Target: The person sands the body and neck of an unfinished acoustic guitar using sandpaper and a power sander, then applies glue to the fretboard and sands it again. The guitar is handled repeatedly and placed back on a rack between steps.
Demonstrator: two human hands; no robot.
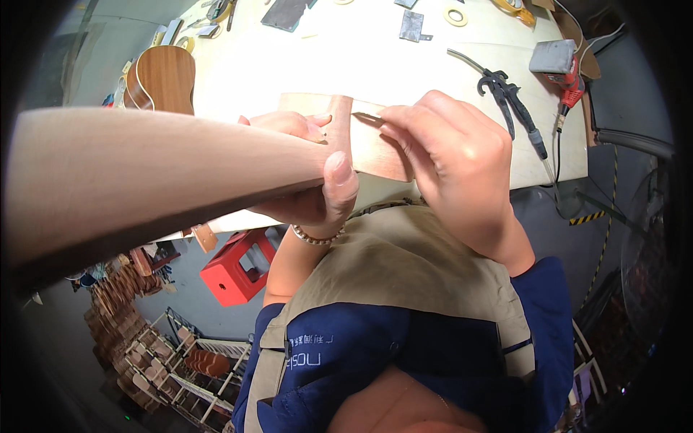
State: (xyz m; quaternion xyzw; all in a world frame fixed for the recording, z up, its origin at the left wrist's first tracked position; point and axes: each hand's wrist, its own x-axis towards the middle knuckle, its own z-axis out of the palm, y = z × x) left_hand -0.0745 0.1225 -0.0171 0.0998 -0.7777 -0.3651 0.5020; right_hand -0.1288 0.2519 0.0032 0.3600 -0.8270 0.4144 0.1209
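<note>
A pale wooden instrument neck (180,155) runs from the near left, close to the camera, toward the middle of the view. My left hand (317,195) is wrapped round it from below near its far end, thumb up and fingers on the other side. Beyond that hand, the neck meets a broader pale wooden part (382,153) with a curved edge. My right hand (455,151) pinches a thin dark flat piece (367,115), its tip at the ridge where the two wooden parts meet. I cannot make out exactly what kind of tool that piece is.
The white worktable (238,58) carries a brown wooden guitar body (164,76), a black air blow gun (505,97), a red power sander (567,72) and a tape roll (455,16). Below are a red stool (238,267) and a rack (195,368) of wooden parts.
</note>
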